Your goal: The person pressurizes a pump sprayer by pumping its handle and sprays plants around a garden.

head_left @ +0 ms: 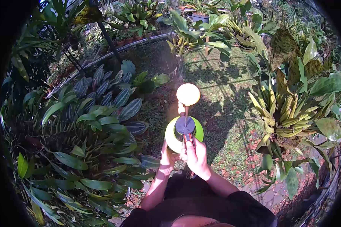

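Note:
A pump spray bottle with a yellow-green body is held in front of me, seen from above. Its dark collar carries a thin pump rod, topped by a round, brightly lit knob. My right hand is closed around the red-and-dark handle at the near side. My left hand is against the bottle's lower left side; its fingers are partly hidden under the body. The nozzle points away from me, and a faint mist seems to hang beyond it, before a hanging leafy plant.
Striped-leaf plants and a dense leafy clump crowd my left. To my right hangs a large orchid-like plant with thick yellowish stems. Mossy ground lies ahead, edged by a pale curb. A dark post leans at upper left.

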A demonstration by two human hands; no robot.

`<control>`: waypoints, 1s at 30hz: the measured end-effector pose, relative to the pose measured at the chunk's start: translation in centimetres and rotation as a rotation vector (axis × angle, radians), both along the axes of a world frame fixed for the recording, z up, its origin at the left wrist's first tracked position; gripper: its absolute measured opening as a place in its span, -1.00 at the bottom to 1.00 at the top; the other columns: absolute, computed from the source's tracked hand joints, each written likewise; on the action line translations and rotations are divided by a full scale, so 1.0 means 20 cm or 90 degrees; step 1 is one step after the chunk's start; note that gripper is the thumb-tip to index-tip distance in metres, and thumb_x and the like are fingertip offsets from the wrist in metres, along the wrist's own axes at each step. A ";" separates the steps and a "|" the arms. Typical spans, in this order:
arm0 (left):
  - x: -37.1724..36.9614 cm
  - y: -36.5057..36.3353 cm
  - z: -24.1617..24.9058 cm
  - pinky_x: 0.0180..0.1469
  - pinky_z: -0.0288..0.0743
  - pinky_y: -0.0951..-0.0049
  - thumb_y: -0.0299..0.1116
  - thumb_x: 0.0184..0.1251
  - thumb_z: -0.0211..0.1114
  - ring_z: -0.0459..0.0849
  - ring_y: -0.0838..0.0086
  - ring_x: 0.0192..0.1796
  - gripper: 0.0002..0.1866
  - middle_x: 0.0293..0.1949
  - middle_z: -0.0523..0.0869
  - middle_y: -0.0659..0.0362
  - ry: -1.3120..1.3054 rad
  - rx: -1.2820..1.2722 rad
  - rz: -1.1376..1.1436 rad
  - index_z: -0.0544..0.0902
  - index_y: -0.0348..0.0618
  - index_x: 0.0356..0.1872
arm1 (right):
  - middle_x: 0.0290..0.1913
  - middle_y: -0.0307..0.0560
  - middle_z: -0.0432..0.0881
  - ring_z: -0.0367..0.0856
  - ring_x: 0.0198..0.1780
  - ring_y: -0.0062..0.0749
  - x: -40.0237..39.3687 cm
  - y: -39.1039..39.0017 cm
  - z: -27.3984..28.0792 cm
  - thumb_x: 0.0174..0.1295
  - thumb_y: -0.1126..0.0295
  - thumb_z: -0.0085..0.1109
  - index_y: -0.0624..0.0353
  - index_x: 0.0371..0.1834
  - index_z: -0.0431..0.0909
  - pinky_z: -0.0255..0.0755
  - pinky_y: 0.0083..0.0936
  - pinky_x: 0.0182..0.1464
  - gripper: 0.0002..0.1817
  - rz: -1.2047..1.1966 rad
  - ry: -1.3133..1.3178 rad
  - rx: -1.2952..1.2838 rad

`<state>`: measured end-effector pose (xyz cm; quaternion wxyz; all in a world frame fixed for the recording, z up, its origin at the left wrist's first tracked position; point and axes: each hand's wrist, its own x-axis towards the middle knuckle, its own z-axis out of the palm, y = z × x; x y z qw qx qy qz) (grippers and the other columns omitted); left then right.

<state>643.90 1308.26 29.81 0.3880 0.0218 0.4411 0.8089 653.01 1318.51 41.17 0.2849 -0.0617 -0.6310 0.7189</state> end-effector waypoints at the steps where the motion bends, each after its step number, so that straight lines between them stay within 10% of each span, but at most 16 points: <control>1: 0.02 0.04 -0.01 -0.10 0.63 0.40 0.09 0.50 -0.09 0.67 0.43 -0.03 -0.41 0.11 0.58 0.13 -0.062 0.023 0.023 0.34 -0.13 0.32 | -0.58 -0.32 0.38 0.29 -0.64 -0.76 0.00 -0.01 0.01 0.51 0.31 -0.21 0.24 -0.27 0.36 0.21 -0.72 -0.61 -0.74 -0.021 -0.024 -0.049; 8: -0.02 0.30 0.10 -0.50 0.50 0.51 0.19 0.53 -0.28 0.58 0.54 -0.43 -0.37 -0.19 0.62 0.18 -0.111 0.034 -0.173 0.33 -0.12 0.27 | -0.59 -0.33 0.34 0.28 -0.65 -0.75 0.03 0.06 0.11 0.51 0.33 -0.24 0.26 -0.30 0.34 0.17 -0.71 -0.62 -0.74 -0.187 0.043 0.032; 9: -0.07 0.31 0.05 -0.05 0.69 0.25 0.31 0.40 -0.06 0.72 0.22 -0.06 -0.21 0.08 0.54 -0.11 -0.061 0.073 -0.241 0.23 -0.17 0.36 | -0.59 -0.31 0.33 0.27 -0.65 -0.74 0.04 0.07 0.12 0.50 0.36 -0.27 0.35 -0.20 0.39 0.17 -0.71 -0.62 -0.72 -0.202 0.035 0.064; 12: -0.05 0.43 0.26 -0.48 0.61 0.54 0.16 0.53 -0.21 0.70 0.51 -0.21 -0.37 0.01 0.60 0.11 -0.020 0.071 -0.193 0.28 -0.14 0.34 | -0.60 -0.29 0.32 0.25 -0.66 -0.73 0.02 0.10 0.19 0.50 0.37 -0.27 0.44 -0.01 0.41 0.18 -0.71 -0.62 -0.68 -0.237 0.085 0.158; 18: -0.13 0.37 0.19 -0.41 0.60 0.59 0.10 0.54 -0.16 0.65 0.55 -0.07 -0.42 0.05 0.59 0.15 -0.045 0.139 -0.306 0.28 -0.12 0.34 | -0.59 -0.31 0.36 0.27 -0.64 -0.74 -0.01 0.11 0.18 0.48 0.39 -0.24 0.46 0.13 0.41 0.19 -0.71 -0.61 -0.64 -0.234 0.055 0.179; 23: -0.04 0.20 -0.03 -0.34 0.59 0.48 0.29 0.41 -0.05 0.66 0.39 -0.27 -0.24 0.03 0.50 -0.06 -0.060 0.076 -0.109 0.22 -0.16 0.35 | -0.64 -0.30 0.44 0.40 -0.59 -0.73 -0.05 0.04 0.08 0.43 0.46 -0.12 0.35 -0.16 0.47 0.23 -0.62 -0.56 -0.82 -0.135 -0.029 -0.012; 30: -0.01 -0.08 -0.08 -0.11 0.66 0.39 0.24 0.46 -0.10 0.63 0.40 0.09 -0.28 0.18 0.54 0.13 -0.007 0.147 0.049 0.25 -0.13 0.39 | -0.63 -0.24 0.48 0.47 -0.63 -0.60 -0.09 -0.11 -0.03 0.44 0.35 -0.08 0.33 -0.22 0.47 0.35 -0.57 -0.56 -0.76 -0.006 -0.076 0.121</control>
